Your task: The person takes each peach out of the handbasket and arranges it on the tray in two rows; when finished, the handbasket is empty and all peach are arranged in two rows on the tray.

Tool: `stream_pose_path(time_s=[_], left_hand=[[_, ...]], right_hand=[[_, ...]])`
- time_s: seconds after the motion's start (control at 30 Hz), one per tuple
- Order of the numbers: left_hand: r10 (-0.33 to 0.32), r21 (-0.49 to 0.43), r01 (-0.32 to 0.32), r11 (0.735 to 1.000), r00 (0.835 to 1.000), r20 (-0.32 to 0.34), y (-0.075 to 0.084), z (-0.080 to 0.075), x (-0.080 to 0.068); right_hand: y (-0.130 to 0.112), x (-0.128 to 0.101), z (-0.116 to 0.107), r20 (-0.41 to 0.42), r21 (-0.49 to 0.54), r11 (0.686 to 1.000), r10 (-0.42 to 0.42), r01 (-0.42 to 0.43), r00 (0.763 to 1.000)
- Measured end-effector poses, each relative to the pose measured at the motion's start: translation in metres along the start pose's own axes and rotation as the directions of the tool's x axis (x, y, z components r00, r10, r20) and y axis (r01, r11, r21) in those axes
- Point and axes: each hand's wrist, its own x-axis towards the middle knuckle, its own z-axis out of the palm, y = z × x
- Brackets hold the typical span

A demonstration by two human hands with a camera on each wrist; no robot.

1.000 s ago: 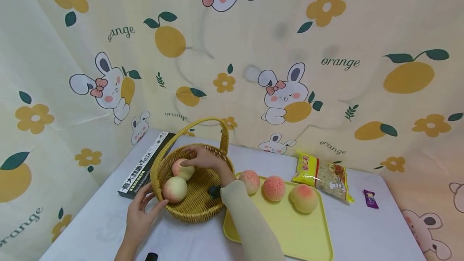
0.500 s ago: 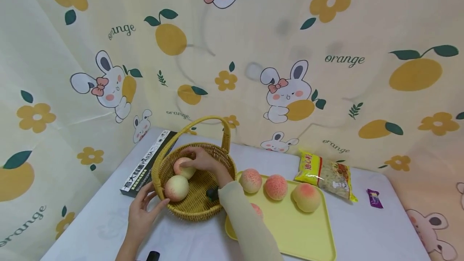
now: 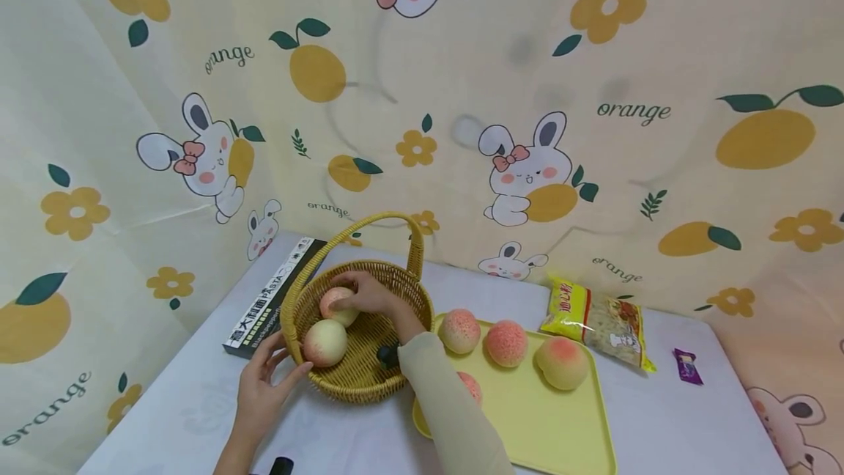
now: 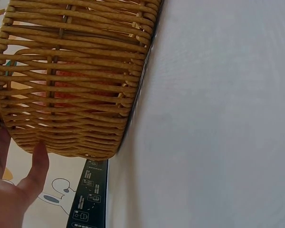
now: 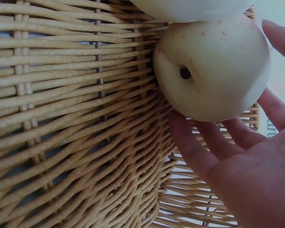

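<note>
Right hand (image 3: 372, 297) cups a smooth round peach (image 3: 338, 304) inside the woven wicker basket (image 3: 359, 380); left hand (image 3: 264, 380) flat against its side

- A yellow tray (image 3: 560, 431) lies on the white table (image 3: 659, 416), toward its right half.
- Three peaches on the tray (image 3: 506, 342) sit in a row along the tray's far edge; a fourth shows partly nearer the tray's left edge.
- A yellow noodle packet (image 3: 596, 319) lies on the table just beyond the tray's far right corner.
- A small purple wrapper (image 3: 688, 366) lies near the table's right edge.
- A black pasta box (image 3: 273, 297) lies along the table's left edge.
- A cloth backdrop (image 3: 527, 94) printed with rabbits, oranges and flowers hangs behind the table.
</note>
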Motion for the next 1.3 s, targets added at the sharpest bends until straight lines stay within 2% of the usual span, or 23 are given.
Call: stream_pose_path(time_s=[0.3,0.53,0.73,1.03,1.17,1.3], left_hand=[[0.025,-0.021,-0.025,0.999,1.0,0.003,0.001,0.0,0.0],[0.014,-0.004,-0.014,1.0,1.0,0.007,0.002,-0.001,0.0],[0.017,0.008,-0.017,1.0,1.0,0.013,0.001,-0.001,0.0],[0.032,0.023,-0.032,0.999,0.999,0.014,0.0,0.0,-0.002],[0.05,0.022,-0.05,0.999,0.999,0.015,-0.001,-0.001,-0.002],[0.039,0.012,-0.039,0.999,0.999,0.018,0.0,-0.002,-0.001]], right_hand=[[0.003,0.001,0.003,0.021,-0.042,0.997,0.064,-0.063,0.998],[0.003,-0.001,0.003,0.041,-0.037,0.993,0.111,-0.109,0.993],[0.003,-0.002,0.001,0.046,-0.009,0.997,0.074,-0.074,0.996],[0.0,-0.005,-0.003,-0.021,0.04,0.999,0.028,-0.027,0.999],[-0.007,-0.007,-0.009,-0.042,0.054,0.999,-0.001,0.003,0.999],[-0.017,-0.011,-0.017,-0.065,0.093,0.995,-0.03,0.036,0.997]])
